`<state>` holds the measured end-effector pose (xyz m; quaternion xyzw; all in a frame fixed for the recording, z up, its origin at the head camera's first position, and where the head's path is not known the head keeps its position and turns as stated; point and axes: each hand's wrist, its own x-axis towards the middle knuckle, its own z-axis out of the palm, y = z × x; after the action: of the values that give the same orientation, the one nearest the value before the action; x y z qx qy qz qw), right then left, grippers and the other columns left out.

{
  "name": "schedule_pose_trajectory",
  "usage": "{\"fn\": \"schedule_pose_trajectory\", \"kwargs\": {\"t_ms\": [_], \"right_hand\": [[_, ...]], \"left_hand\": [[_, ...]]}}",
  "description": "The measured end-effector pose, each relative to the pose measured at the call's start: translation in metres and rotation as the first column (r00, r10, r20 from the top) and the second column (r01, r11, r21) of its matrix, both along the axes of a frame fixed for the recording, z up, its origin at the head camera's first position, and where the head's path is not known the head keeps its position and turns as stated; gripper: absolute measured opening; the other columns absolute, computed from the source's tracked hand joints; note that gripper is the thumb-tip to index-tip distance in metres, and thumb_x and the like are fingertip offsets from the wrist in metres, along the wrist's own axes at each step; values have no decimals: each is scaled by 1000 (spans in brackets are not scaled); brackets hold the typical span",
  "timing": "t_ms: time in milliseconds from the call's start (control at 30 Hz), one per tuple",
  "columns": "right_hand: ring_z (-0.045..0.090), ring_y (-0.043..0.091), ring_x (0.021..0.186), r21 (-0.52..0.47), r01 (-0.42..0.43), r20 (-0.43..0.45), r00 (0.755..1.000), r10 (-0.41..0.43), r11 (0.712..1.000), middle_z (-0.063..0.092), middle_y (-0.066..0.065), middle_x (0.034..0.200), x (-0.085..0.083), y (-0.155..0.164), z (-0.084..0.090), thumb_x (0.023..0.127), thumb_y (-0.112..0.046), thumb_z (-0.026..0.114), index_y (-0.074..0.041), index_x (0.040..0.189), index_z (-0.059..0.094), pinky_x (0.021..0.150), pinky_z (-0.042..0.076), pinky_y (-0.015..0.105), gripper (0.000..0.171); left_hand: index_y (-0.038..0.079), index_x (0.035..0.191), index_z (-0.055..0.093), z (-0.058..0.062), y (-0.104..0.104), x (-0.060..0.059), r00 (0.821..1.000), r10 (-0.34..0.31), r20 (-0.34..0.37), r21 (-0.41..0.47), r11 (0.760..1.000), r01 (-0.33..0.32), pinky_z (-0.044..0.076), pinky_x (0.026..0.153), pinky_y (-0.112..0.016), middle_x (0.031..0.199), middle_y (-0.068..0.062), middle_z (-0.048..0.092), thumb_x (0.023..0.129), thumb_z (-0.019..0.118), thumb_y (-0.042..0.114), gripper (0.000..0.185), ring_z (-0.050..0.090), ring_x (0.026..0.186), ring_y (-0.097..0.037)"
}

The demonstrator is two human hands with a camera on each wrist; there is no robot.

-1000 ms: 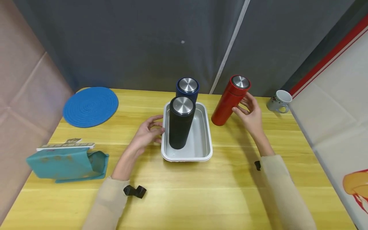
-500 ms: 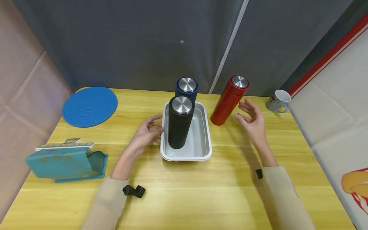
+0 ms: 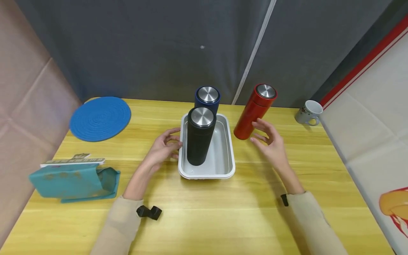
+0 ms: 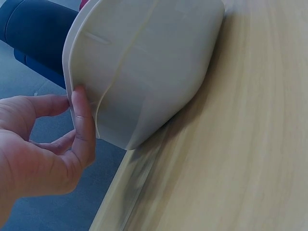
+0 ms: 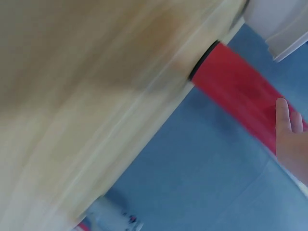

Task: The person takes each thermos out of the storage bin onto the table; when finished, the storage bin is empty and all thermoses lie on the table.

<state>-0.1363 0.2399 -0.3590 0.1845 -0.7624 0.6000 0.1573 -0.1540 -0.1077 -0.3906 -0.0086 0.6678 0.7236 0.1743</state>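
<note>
A light grey tray [image 3: 220,156] sits mid-table in the head view. Inside it stands a black vacuum flask [image 3: 199,141], partly hiding a navy flask [image 3: 208,102] behind it. My left hand [image 3: 164,147] is at the tray's left side; in the left wrist view its thumb and a finger pinch the rim of the tray [image 4: 144,67]. To the right of the tray, a red vacuum flask [image 3: 251,113] stands on the table. My right hand [image 3: 269,143] is beside its lower half, fingers loosely bent, a gap between thumb and fingertips.
A round blue mat [image 3: 100,118] lies at the back left. Nearer on that side is a teal bag [image 3: 70,182] with a white clip along its top. A patterned mug [image 3: 309,112] stands at the back right, beside the wall. A grey curtain [image 3: 159,53] rises behind the table.
My right hand has let go of the red flask, drawn back to the right, then come left and lower beside it. The left hand and tray have stayed in place.
</note>
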Motion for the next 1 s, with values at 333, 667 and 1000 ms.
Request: {"fn": "schedule_pose_trajectory", "kwargs": {"t_ms": [333, 667, 1000], "right_hand": [[56, 35, 113, 149, -62, 48, 997, 55, 987, 56, 29, 124, -7, -47, 25, 80, 15, 68, 12, 132, 45, 92, 48, 52, 57], [50, 45, 118, 99, -173, 79, 983, 166, 980, 49, 32, 132, -27, -75, 29, 79, 15, 69, 12, 137, 40, 93, 45, 59, 65], [50, 42, 119, 92, -210, 134, 971, 197, 973, 45, 31, 135, -41, -95, 31, 79, 16, 68, 14, 137, 36, 98, 44, 55, 66]], "left_hand": [[11, 144, 39, 0, -2, 1, 1000, 3, -4, 25, 1000, -3, 58, 60, -31, 115, -16, 48, 91, 59, 0, 57, 60, 83, -20], [10, 143, 40, 1, -1, 2, 1000, 5, -14, 15, 1000, -4, 58, 61, -30, 116, -16, 48, 91, 60, -1, 57, 60, 85, -21], [9, 142, 41, -1, 0, 0, 1000, 12, -19, 16, 1000, -12, 58, 58, -31, 116, -17, 48, 91, 60, -2, 56, 60, 84, -21]]}}
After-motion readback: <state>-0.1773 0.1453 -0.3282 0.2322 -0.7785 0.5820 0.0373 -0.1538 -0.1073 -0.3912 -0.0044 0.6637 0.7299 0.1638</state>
